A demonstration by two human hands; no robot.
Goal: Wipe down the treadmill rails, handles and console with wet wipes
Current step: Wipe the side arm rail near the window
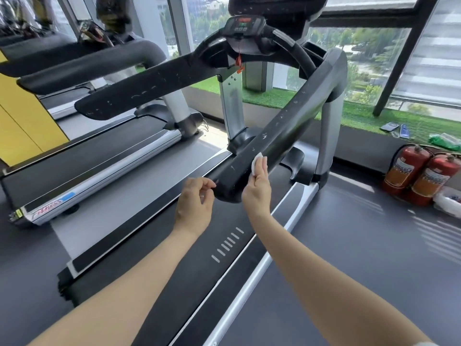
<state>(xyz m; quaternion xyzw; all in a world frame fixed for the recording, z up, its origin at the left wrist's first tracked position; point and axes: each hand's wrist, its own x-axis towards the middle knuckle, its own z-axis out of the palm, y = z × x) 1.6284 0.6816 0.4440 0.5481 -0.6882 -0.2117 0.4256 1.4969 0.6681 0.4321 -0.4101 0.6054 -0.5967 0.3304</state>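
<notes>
The treadmill's black right rail (294, 126) runs from the console (243, 24) down toward me, speckled with white marks. My right hand (258, 188) presses a small white wet wipe (256, 163) flat against the rail's near end with straight fingers. My left hand (194, 203) hovers just left of the rail's rounded tip, fingers loosely curled and holding nothing. The left rail (149, 88) stretches out to the left, also flecked with white. A red safety cord hangs below the console.
The belt (139, 213) lies below my arms. A second treadmill (82, 58) stands to the left. Two red fire extinguishers (421, 176) stand on the floor at right, with a green bag and small items on the artificial-grass sill (361, 116).
</notes>
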